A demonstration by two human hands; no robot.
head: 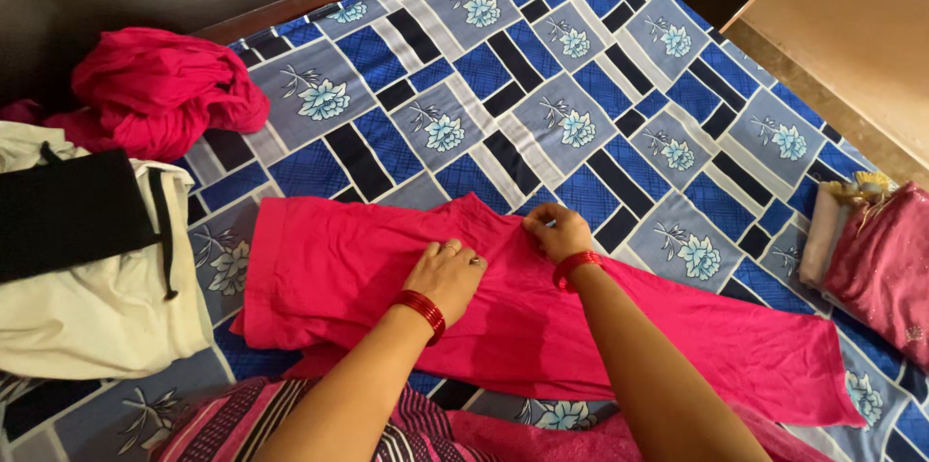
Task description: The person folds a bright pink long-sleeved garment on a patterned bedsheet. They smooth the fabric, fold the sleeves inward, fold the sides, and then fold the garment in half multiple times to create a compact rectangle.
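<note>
Left hand (447, 275) pressed flat on pink garment (542, 327), spread across bedsheet (581, 85); top edge pinched by right hand (556, 230). Fold likely skewed if fabric is dragged unevenly.

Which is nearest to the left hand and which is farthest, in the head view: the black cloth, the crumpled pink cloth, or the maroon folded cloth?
Measured from the left hand, which lies flat on the spread pink garment:
1. Black cloth, at the left edge, on the cream garment.
2. Crumpled pink cloth, upper left, slightly farther.
3. Maroon folded cloth, at the far right edge.
</note>
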